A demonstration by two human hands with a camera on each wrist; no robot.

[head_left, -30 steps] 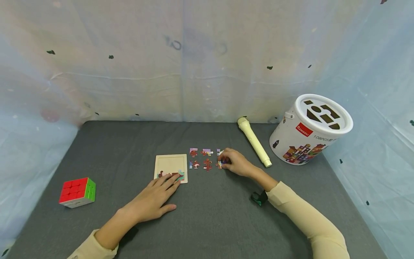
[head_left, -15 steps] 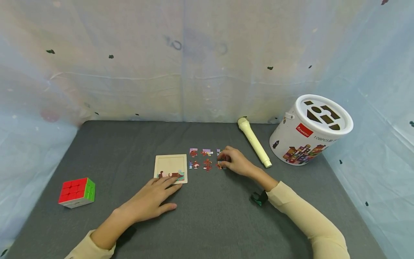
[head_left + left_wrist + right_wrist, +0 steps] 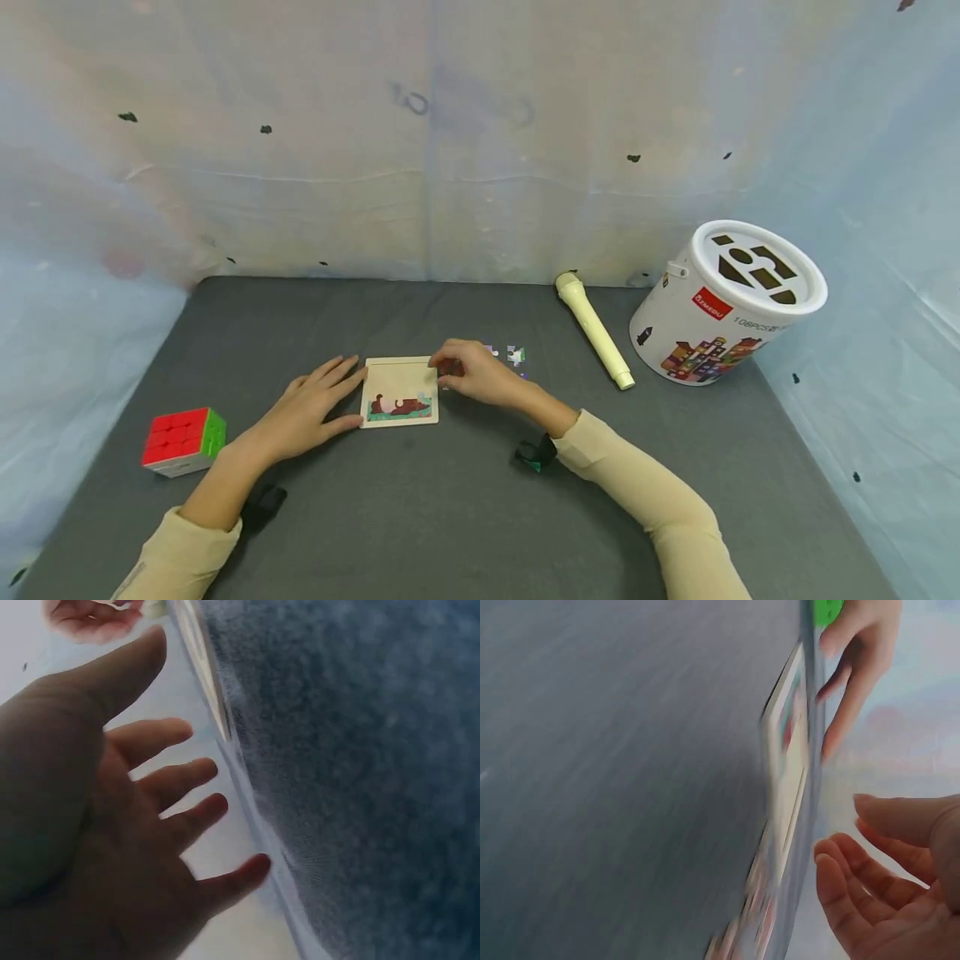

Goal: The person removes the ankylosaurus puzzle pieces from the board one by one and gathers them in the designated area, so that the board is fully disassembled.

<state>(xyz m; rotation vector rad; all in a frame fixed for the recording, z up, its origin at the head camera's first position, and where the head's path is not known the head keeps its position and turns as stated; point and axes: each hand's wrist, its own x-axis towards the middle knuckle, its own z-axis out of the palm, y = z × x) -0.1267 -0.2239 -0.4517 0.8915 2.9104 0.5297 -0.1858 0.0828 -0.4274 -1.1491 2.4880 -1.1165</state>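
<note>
A square wooden puzzle board [image 3: 401,362] lies on the grey cloth, a brown animal picture filling its lower part. My left hand [image 3: 300,417] is spread at the board's left side, with fingertips right at the rim. My right hand [image 3: 480,375] hovers by the right rim, its fingers loosely bent. In the right wrist view its thumb [image 3: 900,817] stands apart from the fingers and nothing shows between them. Loose jigsaw pieces [image 3: 516,356] lie right of the board, several hidden behind my right hand. Blurred pieces [image 3: 742,922] also show beside the board in the right wrist view.
A red, green and white puzzle cube [image 3: 183,442] sits near my left forearm. Toward the back right lies a pale yellow microphone-shaped stick [image 3: 595,331], beside a white toy bucket [image 3: 720,308] with a shape-sorting lid. Plastic sheeting [image 3: 480,167] hangs behind and beside the table.
My right hand has left the rightmost pieces and moved left to the board's right rim. My left hand has slid off the board's picture to its left edge.
</note>
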